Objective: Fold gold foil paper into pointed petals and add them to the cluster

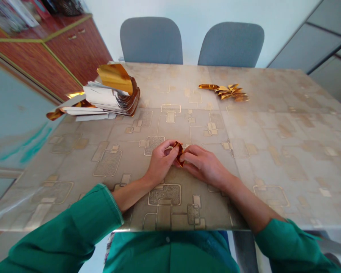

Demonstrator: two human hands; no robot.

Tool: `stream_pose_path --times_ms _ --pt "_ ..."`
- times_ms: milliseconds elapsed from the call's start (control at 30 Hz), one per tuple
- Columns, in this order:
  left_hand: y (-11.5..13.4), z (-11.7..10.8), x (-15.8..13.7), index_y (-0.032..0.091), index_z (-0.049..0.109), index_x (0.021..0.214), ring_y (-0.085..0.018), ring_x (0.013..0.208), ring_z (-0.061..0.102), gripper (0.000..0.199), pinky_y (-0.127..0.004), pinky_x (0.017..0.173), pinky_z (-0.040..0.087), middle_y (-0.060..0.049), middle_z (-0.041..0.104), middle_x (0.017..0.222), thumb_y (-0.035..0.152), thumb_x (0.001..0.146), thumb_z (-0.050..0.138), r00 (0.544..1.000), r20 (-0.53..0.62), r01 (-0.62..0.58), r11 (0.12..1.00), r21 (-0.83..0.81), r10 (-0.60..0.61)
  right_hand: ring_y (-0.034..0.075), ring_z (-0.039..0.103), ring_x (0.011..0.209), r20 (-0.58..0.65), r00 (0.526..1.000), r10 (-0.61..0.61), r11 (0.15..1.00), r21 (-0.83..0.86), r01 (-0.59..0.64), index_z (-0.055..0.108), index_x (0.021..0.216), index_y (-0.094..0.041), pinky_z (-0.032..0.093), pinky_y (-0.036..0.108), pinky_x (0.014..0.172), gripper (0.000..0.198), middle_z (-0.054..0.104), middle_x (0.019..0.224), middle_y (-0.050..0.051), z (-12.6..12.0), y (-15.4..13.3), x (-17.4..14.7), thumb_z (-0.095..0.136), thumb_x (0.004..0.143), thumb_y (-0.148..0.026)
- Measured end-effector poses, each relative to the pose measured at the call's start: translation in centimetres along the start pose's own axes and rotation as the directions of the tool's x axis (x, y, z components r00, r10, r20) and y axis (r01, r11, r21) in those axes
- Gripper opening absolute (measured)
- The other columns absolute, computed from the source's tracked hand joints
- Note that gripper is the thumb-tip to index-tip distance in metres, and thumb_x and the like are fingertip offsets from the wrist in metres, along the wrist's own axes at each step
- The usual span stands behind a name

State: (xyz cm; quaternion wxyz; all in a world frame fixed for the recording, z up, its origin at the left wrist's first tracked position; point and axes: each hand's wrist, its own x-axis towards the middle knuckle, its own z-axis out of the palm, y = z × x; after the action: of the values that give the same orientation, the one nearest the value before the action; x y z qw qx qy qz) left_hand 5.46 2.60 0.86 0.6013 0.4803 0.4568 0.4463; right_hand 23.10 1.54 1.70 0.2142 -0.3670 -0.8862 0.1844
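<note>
Between my two hands, over the middle of the table near its front edge, is a small folded piece of shiny gold foil paper (179,153). My left hand (164,158) pinches its left side, with the thumb on top. The fingers of my right hand (202,162) are closed on the right side and lower end of the same piece. Its far side and the undersides of my fingers are hidden. Farther back on the right lie several folded gold foil pieces (230,92), bunched together and apart from my hands.
A thick curled stack of gold foil paper with white backs (108,94) lies at the table's back left. The table (170,212) has a patterned plastic cover. Two grey chairs (151,40) stand at the far edge. A wooden cabinet (76,49) is at the left.
</note>
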Motion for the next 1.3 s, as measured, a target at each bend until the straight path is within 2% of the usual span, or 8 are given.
stream_pose_path --times_ms 367,567,667,767,833,1000,1133,1300 --pt "0.0 -0.2 0.1 0.014 0.061 0.098 -0.009 0.062 0.059 0.025 -0.018 0.048 0.056 0.000 0.058 0.081 0.036 0.085 0.063 1.000 0.009 0.012 0.999 0.037 -0.012 0.017 0.056 0.092 0.010 0.999 -0.030 0.997 0.067 0.029 0.061 0.097 -0.021 0.047 0.029 0.079 0.015 0.061 0.096 0.005 0.0 0.3 0.0 0.047 0.099 -0.023" --pt "-0.1 -0.4 0.0 0.021 0.050 0.121 -0.014 0.082 0.065 0.039 -0.023 0.060 0.060 -0.007 0.059 0.112 0.036 0.087 0.062 0.993 0.120 -0.015 1.000 0.005 0.014 0.015 0.055 0.083 -0.072 0.997 -0.010 0.990 0.137 0.020 0.056 0.094 -0.022 0.046 0.027 0.074 0.013 0.059 0.090 0.003 -0.6 0.6 -0.1 0.044 0.098 -0.018" --pt "-0.4 -0.5 0.0 0.025 0.043 0.128 -0.017 0.100 0.066 0.045 -0.027 0.074 0.060 -0.009 0.056 0.126 0.027 0.087 0.063 0.980 0.122 -0.160 0.987 0.027 0.156 0.014 0.054 0.080 -0.087 0.996 -0.015 0.986 0.167 0.029 0.053 0.095 -0.021 0.045 0.026 0.071 0.011 0.058 0.087 0.002 -0.8 0.8 -0.2 0.044 0.096 -0.016" --pt "-0.5 -1.0 0.2 0.022 0.056 0.109 -0.022 0.125 0.054 0.019 -0.033 0.094 0.054 -0.008 0.055 0.132 0.022 0.090 0.057 0.927 0.239 -0.326 0.937 0.125 0.290 0.014 0.054 0.079 -0.083 0.996 -0.017 0.983 0.179 0.032 0.054 0.096 -0.021 0.044 0.025 0.071 0.012 0.058 0.087 0.002 -0.9 0.9 -0.2 0.045 0.093 -0.013" --pt "-0.4 -1.6 0.5 0.020 0.061 0.098 -0.023 0.132 0.049 0.010 -0.035 0.098 0.050 -0.008 0.054 0.135 0.019 0.091 0.054 0.893 0.338 -0.375 0.907 0.194 0.297 0.013 0.054 0.077 -0.092 0.996 -0.015 0.985 0.170 0.030 0.054 0.095 -0.021 0.044 0.024 0.070 0.014 0.057 0.086 0.001 -1.0 0.9 -0.2 0.045 0.091 -0.011" --pt "-0.2 -2.3 1.2 0.020 0.065 0.093 -0.021 0.111 0.061 0.006 -0.034 0.093 0.050 -0.008 0.062 0.117 0.021 0.087 0.062 0.846 0.443 -0.457 0.831 0.317 0.297 0.013 0.054 0.075 -0.107 0.994 -0.009 0.989 0.148 0.025 0.054 0.092 -0.023 0.044 0.025 0.068 0.019 0.057 0.084 0.000 -1.3 1.0 -0.3 0.043 0.087 -0.008" --pt "-0.1 -2.2 1.5 0.020 0.065 0.086 -0.020 0.104 0.062 0.006 -0.033 0.091 0.047 -0.006 0.065 0.102 0.026 0.089 0.065 0.822 0.427 -0.545 0.739 0.395 0.377 0.015 0.055 0.080 -0.066 0.998 0.001 0.993 0.116 0.007 0.052 0.095 -0.023 0.046 0.027 0.071 0.012 0.059 0.087 0.002 -1.3 0.9 -0.3 0.049 0.088 -0.013" --pt "-0.2 -2.2 1.5 0.019 0.063 0.084 -0.019 0.098 0.062 0.006 -0.030 0.086 0.046 -0.005 0.064 0.099 0.023 0.089 0.063 0.820 0.440 -0.548 0.724 0.419 0.365 0.017 0.056 0.083 -0.042 0.999 -0.017 0.999 0.046 0.019 0.055 0.093 -0.022 0.048 0.029 0.073 0.009 0.060 0.089 0.004 -1.2 1.1 -0.3 0.048 0.098 -0.025"
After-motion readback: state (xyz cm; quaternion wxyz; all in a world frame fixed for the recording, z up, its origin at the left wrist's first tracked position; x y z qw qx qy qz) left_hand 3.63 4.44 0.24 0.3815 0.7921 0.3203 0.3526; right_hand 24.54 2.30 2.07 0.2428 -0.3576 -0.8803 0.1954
